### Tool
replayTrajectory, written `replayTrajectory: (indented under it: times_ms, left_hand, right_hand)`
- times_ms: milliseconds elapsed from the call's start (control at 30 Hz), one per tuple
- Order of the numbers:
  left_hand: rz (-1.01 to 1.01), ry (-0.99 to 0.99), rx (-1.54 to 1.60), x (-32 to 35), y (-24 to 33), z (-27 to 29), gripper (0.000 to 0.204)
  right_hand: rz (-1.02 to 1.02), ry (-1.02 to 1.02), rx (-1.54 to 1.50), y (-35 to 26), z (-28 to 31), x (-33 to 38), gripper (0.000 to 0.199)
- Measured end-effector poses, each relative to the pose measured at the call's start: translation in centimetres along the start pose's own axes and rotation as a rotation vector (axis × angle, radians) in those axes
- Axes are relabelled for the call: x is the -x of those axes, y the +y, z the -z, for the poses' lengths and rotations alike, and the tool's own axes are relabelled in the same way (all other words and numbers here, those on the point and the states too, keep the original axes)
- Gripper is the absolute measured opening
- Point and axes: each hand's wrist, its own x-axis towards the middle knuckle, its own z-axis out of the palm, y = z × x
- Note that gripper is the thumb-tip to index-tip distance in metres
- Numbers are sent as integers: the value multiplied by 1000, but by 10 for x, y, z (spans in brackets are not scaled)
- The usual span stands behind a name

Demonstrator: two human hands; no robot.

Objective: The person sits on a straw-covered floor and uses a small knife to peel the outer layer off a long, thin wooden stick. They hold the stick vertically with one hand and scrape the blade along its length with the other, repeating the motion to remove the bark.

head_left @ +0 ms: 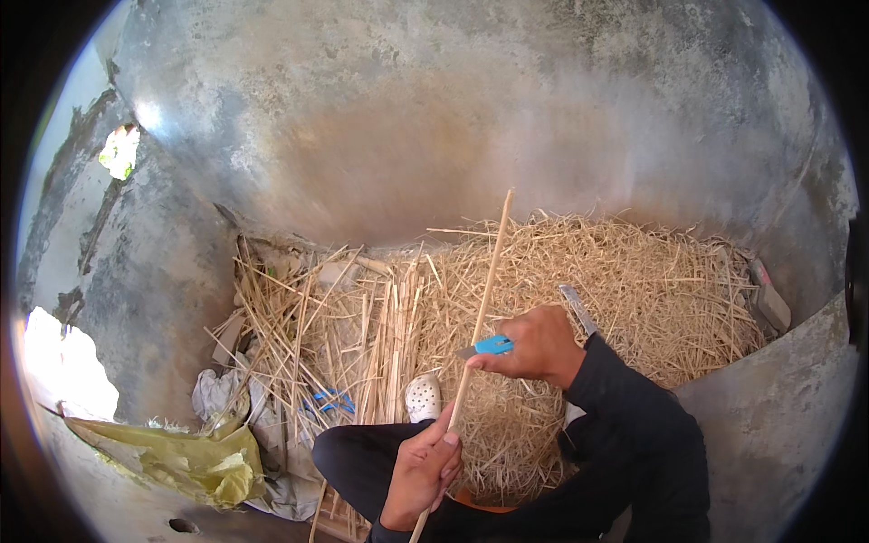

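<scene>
Left hand [422, 471] sits low in the middle of the view, fingers wrapped shut around the lower part of a long thin stick [480, 312]. The stick runs up from the bottom edge, slanting slightly right, its top end over the back of the straw pile [634, 290] near the wall [434, 118]. Right hand [536, 347] is higher and to the right, fingers closed on a knife with a blue handle [493, 345]; the blade tip touches the stick about midway up. A second knife-like blade [577, 309] sticks out behind the right hand, grey, tilted; cannot tell whether it is held or lying on the straw.

Person wears dark sleeves and dark trousers; a knee [348, 452] comes in at lower centre, and a white clog [423, 396] shows just above it, on the straw's near edge. The left part of the pile has longer split strips [380, 335] lying roughly upright in the picture, loose chaff to the right. A blue bit [330, 401] lies among the strips near the clog. Crumpled grey cloth [217, 398] and a yellowish plastic bag [195, 457] lie at the floor's left edge. A flat block [771, 303] lies at the far right edge of the straw.
</scene>
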Motion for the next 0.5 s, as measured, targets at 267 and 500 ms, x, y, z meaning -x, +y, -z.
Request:
replayTrajectory:
  times_ms: [267, 500]
  left_hand:
    - [-57, 29, -142, 11, -2, 5, 48]
    - [-89, 3, -268, 12, -2, 3, 47]
  right_hand:
    - [19, 24, -67, -1, -15, 1, 74]
    - [-96, 70, -12, 17, -2, -1, 74]
